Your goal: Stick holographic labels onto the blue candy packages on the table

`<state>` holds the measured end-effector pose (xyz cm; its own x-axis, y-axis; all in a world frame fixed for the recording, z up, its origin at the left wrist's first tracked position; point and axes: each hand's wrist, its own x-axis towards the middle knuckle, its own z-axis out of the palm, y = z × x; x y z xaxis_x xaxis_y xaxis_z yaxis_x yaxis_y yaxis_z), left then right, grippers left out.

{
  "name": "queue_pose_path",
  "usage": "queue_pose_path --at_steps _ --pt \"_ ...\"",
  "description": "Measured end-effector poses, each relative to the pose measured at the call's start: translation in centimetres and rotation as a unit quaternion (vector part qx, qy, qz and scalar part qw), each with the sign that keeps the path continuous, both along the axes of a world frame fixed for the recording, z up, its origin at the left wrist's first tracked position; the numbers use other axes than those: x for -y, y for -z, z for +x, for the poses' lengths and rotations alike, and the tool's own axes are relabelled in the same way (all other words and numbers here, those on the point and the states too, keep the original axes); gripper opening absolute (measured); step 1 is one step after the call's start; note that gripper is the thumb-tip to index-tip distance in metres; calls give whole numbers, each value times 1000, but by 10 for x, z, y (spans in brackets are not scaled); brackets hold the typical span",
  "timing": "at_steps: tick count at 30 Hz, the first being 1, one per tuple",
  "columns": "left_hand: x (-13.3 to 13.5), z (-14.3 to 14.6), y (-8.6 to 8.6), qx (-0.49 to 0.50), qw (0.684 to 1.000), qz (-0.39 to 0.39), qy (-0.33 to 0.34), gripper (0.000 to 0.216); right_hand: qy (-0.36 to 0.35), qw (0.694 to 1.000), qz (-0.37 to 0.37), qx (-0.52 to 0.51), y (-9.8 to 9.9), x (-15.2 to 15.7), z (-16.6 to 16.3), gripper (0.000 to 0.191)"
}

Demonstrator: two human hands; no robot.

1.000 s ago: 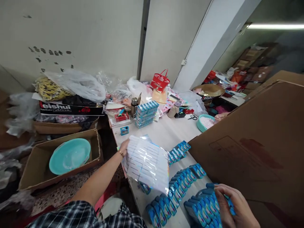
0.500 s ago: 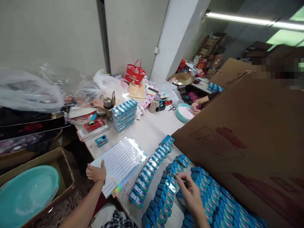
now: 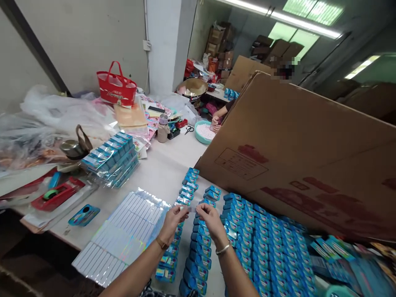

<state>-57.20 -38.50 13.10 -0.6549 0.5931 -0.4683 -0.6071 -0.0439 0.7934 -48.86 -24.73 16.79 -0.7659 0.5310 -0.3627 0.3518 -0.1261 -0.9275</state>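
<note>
Between the fingertips of both hands a short, thin, shiny sticker strip [image 3: 192,209] is stretched level. My left hand [image 3: 169,227] pinches one end, and my right hand [image 3: 212,222] pinches the other. Both are above rows of small blue packs [image 3: 199,251] with printed fronts. Beside my left forearm lies a sheet of white sticker strips [image 3: 133,216] with a glossy, rainbow-tinted surface. More blue packs [image 3: 262,243] stand in close rows to the right of my right hand.
A tall cardboard box [image 3: 293,152] walls off the table's right side. Wrapped blue packs [image 3: 114,154] are stacked at left, near a red tape dispenser [image 3: 58,194] and a single blue pack [image 3: 84,215]. Scissors [image 3: 189,130] lie farther back. Another person's hands [image 3: 215,123] are at a turquoise basin [image 3: 202,140].
The view has swung right. My left hand has left the sticker sheet and come over to grip the strip's other end, which my right hand held alone before.
</note>
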Motion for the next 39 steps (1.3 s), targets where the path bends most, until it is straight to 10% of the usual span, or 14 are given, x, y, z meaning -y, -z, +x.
queue_pose_path --at_steps 6,14,23,39 --pt "-32 -44 40 -211 971 -110 -41 36 39 991 129 4 59 -26 -41 34" --pt "-117 -143 76 -416 829 -373 38 26 175 933 309 64 124 -70 -135 22" --pt "-146 -179 124 -371 833 -402 80 33 173 908 366 106 173 -96 -173 19" --pt "-154 -186 140 -329 845 -410 103 31 136 894 416 102 191 -101 -173 18"
